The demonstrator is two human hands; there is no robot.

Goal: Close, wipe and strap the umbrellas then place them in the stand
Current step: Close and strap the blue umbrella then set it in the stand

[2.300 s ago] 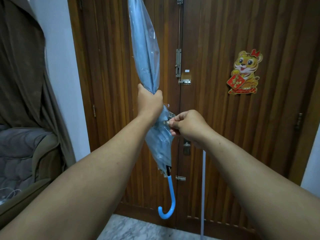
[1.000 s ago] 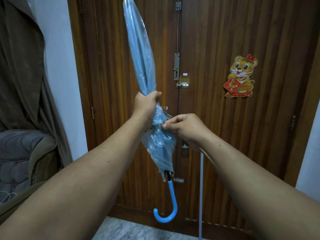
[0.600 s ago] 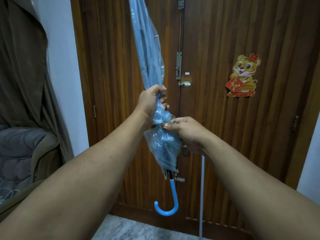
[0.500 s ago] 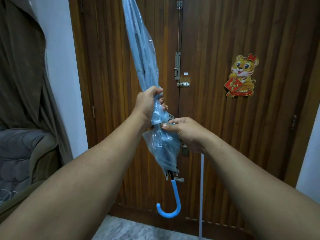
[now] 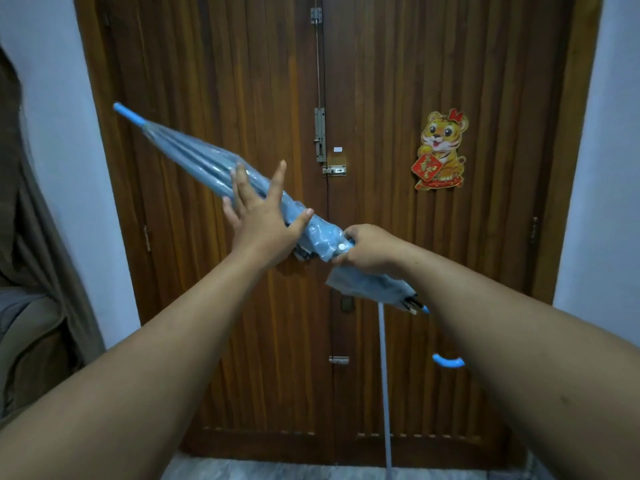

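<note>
The umbrella (image 5: 207, 168) slants before the door (image 5: 381, 81), tip upper left, handle (image 5: 447, 361) lower right. The sticker (image 5: 440, 150) sits on the door, right of the latch (image 5: 320, 140).

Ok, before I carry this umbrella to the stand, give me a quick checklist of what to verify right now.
1. Umbrella closed: ok, canopy folded along the shaft.
2. Strap snapped: cannot tell; a white snap shows by the right hand, whether it is fastened is unclear.
3. Firm hold: ok on the right, which grips the bundled canopy; not ok on the left hand, fingers spread open against the canopy.
4. Orientation: not ok for dropping in; it lies slanted, tip up left, handle down right.
5. Wiped dry: cannot tell.
6. Stand located: cannot tell, not in view.
</note>
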